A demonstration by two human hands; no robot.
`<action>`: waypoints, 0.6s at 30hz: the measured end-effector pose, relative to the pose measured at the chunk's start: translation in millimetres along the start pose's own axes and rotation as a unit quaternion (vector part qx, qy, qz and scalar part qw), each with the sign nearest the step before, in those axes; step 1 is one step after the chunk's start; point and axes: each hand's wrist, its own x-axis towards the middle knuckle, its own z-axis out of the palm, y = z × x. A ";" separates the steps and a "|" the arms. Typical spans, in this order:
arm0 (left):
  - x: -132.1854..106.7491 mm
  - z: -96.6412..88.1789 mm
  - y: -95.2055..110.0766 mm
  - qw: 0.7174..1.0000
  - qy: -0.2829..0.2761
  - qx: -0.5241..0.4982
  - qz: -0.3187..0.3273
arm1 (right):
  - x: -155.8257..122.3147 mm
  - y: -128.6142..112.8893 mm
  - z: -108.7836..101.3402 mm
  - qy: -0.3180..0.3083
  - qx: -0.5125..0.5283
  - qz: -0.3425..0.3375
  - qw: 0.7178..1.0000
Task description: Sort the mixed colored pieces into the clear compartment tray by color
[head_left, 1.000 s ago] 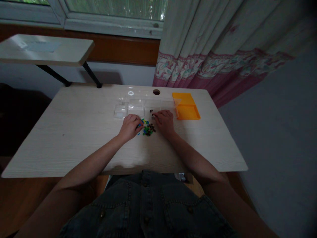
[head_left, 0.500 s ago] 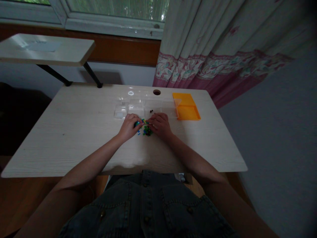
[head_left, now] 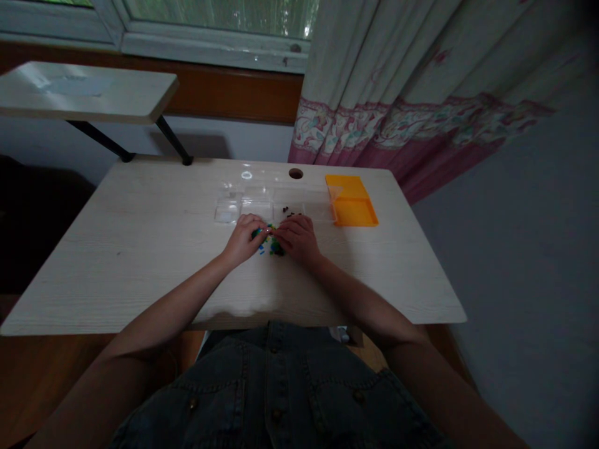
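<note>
Right hand [head_left: 298,238] has moved from tray [head_left: 321,207] to pile [head_left: 276,249], meeting left hand [head_left: 246,240]; fingers curled, any pinch untellable. Tray sits at twelve o'clock, likely for short reach.

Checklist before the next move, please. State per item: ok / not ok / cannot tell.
1. Hands at the work: ok. Left hand and right hand meet closely over the pile of small pieces.
2. Clear tray within reach: ok. It sits on the table just beyond the hands.
3. Dark pieces inside the tray: ok. Some show in a compartment near the right hand.
4. Loose pieces gathered: not ok. A few blue pieces lie beside the pile.
5. Piece secure between fingertips: cannot tell. Too small.
6. Orange box clear of hands: ok.
</note>
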 end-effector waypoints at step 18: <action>-0.9 -0.2 2.3 0.999 -0.004 0.030 0.013 | 3.6 37.9 -6.2 0.136 -0.018 0.194 0.971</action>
